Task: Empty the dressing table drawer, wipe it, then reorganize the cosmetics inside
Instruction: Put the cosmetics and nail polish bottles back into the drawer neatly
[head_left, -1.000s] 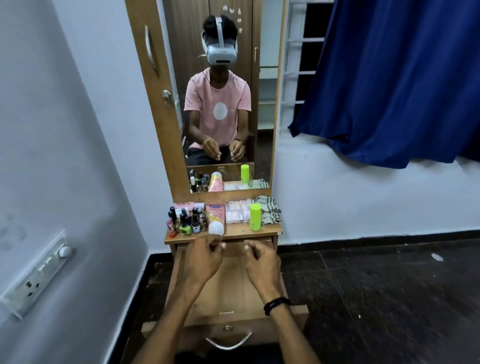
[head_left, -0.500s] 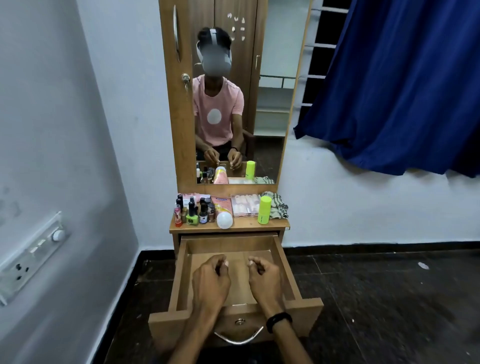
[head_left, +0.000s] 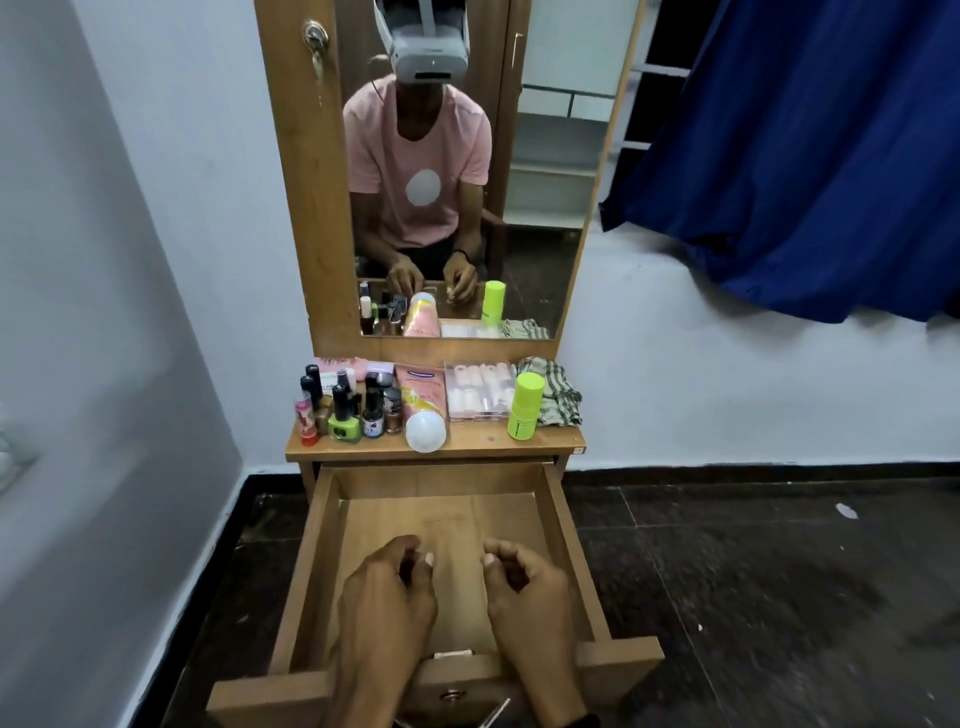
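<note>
The wooden drawer (head_left: 322, 551) is pulled fully out, its bare bottom showing with nothing in it. My left hand (head_left: 387, 605) and my right hand (head_left: 524, 592) hover over its near half, fingers loosely curled, holding nothing. On the tabletop (head_left: 478, 446) stand several nail polish bottles (head_left: 345, 408), a pink tube with a white cap (head_left: 423, 405), a clear nail-tip box (head_left: 479, 391), a lime green bottle (head_left: 525, 406) and a checked cloth (head_left: 558, 397).
A tall mirror (head_left: 467, 171) rises behind the tabletop, reflecting a person in a pink shirt. A white wall runs along the left, a blue curtain (head_left: 810, 156) hangs at the right, and dark floor tiles (head_left: 753, 571) lie around the drawer.
The view tilted down and drew closer to the drawer. Both hands came back from near the tabletop edge to the drawer's near half and moved slightly apart.
</note>
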